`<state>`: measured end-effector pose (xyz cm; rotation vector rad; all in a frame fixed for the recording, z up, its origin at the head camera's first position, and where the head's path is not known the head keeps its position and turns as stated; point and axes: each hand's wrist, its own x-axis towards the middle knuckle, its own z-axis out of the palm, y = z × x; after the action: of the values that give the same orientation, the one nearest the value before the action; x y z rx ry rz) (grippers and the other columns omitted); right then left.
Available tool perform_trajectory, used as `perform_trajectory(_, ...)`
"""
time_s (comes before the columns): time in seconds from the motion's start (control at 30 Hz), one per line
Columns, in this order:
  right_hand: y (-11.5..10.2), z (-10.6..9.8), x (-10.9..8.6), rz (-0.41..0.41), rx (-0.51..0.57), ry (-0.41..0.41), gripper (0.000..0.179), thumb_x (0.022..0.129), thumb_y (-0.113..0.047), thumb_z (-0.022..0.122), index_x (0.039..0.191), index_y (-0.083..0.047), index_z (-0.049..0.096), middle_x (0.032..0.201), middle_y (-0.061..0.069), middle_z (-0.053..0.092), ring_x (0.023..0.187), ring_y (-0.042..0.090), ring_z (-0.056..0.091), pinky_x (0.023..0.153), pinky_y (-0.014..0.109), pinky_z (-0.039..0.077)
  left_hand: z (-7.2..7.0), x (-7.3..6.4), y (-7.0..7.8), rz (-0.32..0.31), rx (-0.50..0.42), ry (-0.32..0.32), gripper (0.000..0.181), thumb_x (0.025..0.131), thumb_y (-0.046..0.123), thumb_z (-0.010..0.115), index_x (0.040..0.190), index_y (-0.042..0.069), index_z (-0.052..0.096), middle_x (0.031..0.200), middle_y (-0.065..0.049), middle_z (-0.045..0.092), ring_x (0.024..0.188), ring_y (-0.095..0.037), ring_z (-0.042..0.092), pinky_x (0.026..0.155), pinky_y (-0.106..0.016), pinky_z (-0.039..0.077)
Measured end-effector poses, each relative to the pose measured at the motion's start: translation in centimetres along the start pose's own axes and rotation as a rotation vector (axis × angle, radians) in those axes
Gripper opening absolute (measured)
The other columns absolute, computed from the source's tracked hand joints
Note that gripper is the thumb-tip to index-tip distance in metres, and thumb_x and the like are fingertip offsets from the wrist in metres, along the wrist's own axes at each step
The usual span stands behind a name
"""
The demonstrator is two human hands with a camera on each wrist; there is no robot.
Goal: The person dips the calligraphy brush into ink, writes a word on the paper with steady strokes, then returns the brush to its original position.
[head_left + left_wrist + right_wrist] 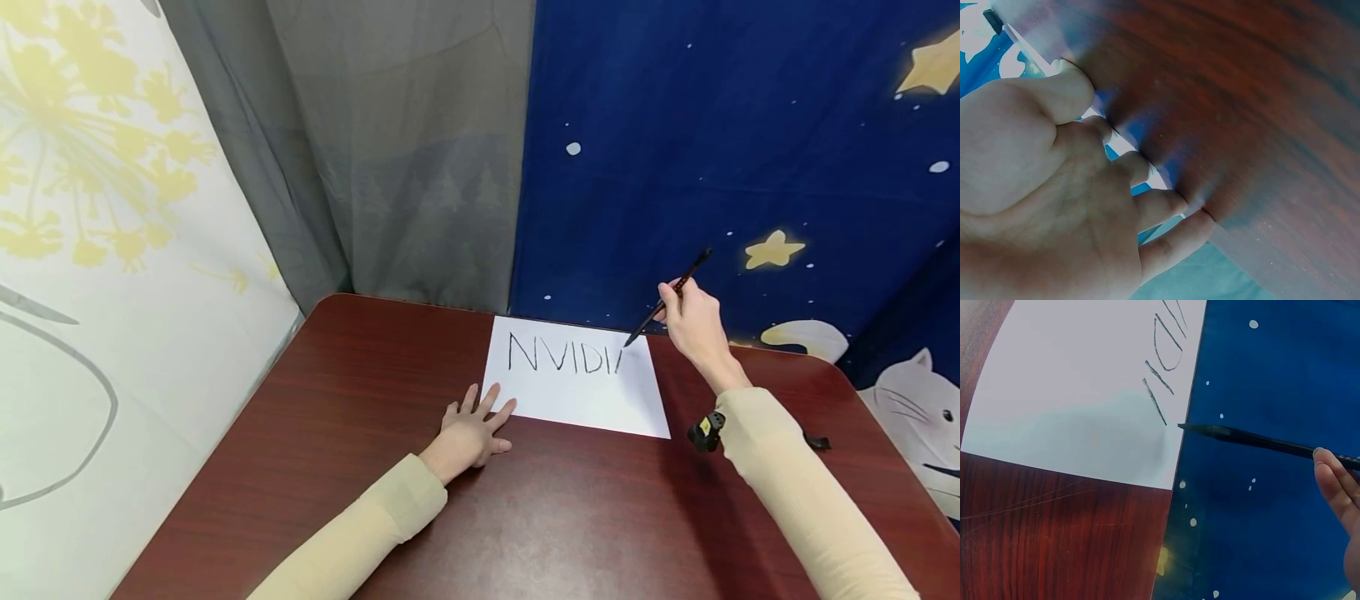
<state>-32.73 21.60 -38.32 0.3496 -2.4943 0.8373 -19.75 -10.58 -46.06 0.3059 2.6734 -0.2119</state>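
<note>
A white sheet of paper (577, 400) lies near the table's far edge, with dark thin letters (566, 354) reading "NVIDI" and then one slanted stroke. My right hand (693, 325) pinches a slim dark writing brush (660, 308) between thumb and fingers, beyond the sheet's upper right. In the right wrist view the brush's pointed tip (1188, 427) is close over the sheet's far margin, near the top of the last stroke. Fingers spread, my left hand (468, 437) rests at the sheet's lower left corner, its fingertips over the paper's edge and its thumb on the wood.
The reddish-brown table (360, 367) has rounded far corners. Behind it hang a grey curtain (427, 167) and a blue curtain (660, 125) with stars. A pale patterned wall covering (112, 350) stands along the left. A small black device (707, 432) sits at the right wrist.
</note>
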Motion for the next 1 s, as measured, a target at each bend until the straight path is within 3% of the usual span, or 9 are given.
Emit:
perform_trajectory(0.2,0.2,0.4,-0.1,0.007,0.007,-0.017,0.037,0.111,-0.028,0.041,0.112,0.006,0.056,0.083,0.022,0.068,0.072,0.032,0.068,0.055,0.025,0.044,-1.2,-1.4,0.3,-0.002,0.008,-0.003,0.067,0.104,0.053,0.038,0.163,0.040,0.009,0.170,0.008,-0.001,0.155,-0.024,0.005,0.117,-0.044,0.029)
perform_trajectory(0.43,0.3,0.6,-0.3,0.003,0.017,-0.037,0.037,0.111,-0.028,0.041,0.113,0.006,0.056,0.082,0.020,0.067,0.073,0.033,0.068,0.060,0.031,0.047,0.8,0.8,-0.2,0.014,-0.003,0.014,0.069,0.104,0.056,0.036,0.162,0.042,0.003,0.169,0.008,-0.008,0.155,-0.025,-0.002,0.118,-0.047,0.026)
perform_trajectory(0.7,0.2,0.7,-0.3,0.006,0.019,-0.058,0.038,0.112,-0.028,0.038,0.115,0.006,0.055,0.088,0.025,0.066,0.076,0.034,0.068,0.065,0.041,0.049,1.2,1.5,-0.5,0.024,-0.052,0.014,0.070,0.102,0.060,0.034,0.162,0.043,0.002,0.168,0.010,-0.012,0.155,-0.026,-0.007,0.120,-0.047,0.021)
perform_trajectory(1.0,0.3,0.9,-0.3,-0.005,-0.005,-0.078,0.036,0.112,-0.025,0.035,0.114,0.006,0.053,0.090,0.025,0.066,0.077,0.034,0.065,0.063,0.039,0.048,1.1,1.1,-0.4,0.032,-0.053,0.017,0.069,0.103,0.057,0.034,0.162,0.042,0.002,0.169,0.008,-0.010,0.155,-0.026,-0.005,0.120,-0.049,0.022)
